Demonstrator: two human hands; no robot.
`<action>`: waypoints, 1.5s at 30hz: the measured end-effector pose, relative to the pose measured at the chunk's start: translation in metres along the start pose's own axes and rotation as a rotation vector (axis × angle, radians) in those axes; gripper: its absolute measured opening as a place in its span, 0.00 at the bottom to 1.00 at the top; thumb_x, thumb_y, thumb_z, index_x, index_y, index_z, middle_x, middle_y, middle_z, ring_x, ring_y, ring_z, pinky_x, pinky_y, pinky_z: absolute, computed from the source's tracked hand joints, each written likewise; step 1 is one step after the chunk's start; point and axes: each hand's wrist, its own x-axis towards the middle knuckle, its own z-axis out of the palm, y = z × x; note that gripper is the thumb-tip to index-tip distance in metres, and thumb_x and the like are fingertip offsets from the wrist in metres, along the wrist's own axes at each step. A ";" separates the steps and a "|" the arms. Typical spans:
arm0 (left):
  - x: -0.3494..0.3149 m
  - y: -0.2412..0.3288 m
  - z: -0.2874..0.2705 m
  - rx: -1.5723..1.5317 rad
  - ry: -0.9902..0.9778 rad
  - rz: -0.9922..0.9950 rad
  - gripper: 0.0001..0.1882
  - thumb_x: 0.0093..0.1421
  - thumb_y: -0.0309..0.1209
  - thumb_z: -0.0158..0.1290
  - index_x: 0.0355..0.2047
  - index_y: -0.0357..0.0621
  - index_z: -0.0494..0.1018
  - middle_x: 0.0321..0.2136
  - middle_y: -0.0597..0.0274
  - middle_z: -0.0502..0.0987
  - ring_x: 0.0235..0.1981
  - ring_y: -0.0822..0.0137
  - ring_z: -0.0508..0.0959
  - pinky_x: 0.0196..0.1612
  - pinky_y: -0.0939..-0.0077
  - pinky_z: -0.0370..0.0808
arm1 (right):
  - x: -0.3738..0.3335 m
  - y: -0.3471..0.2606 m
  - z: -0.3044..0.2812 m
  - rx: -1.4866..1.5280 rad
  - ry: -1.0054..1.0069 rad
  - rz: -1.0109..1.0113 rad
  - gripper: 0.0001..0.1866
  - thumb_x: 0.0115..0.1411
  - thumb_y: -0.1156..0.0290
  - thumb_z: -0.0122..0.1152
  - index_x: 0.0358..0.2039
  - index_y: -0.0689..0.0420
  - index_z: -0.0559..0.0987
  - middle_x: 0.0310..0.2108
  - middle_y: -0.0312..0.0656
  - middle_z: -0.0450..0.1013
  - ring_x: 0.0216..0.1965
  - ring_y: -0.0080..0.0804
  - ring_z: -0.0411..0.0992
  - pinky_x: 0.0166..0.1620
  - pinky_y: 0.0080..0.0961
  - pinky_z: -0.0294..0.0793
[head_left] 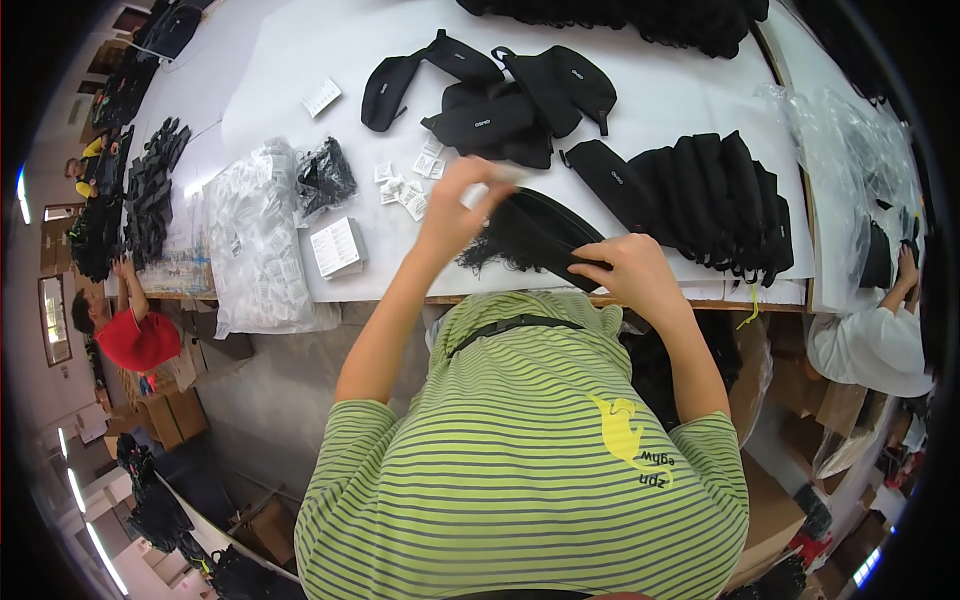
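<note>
My right hand (635,272) pinches the near edge of a black fabric piece (540,235) at the table's front edge. Loose dark threads hang at that piece's left end. Above it, my left hand (462,208) is closed and blurred by motion. At its fingertips shows a small whitish piece (512,177), too smeared to make out its kind. Small white packets (405,193) lie scattered just left of this hand. Beyond both hands sits a loose pile of black fabric pouches (490,120) with small pale prints. More black pouches (690,200) overlap in a row to the right.
To the left lie a large clear bag of white packets (262,235), a small bag of black items (325,180), a stack of printed cards (338,248) and a single card (322,97). Clear plastic sheeting (850,190) covers the right side. Other people work at both sides.
</note>
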 end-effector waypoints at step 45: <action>-0.054 0.050 0.005 -1.282 0.447 -0.475 0.19 0.53 0.26 0.60 0.45 0.42 0.71 0.41 0.62 0.76 0.44 0.65 0.76 0.49 0.69 0.73 | -0.013 -0.033 0.025 1.070 0.399 0.459 0.04 0.58 0.72 0.60 0.30 0.57 0.75 0.21 0.26 0.64 0.18 0.09 0.54 0.22 0.11 0.49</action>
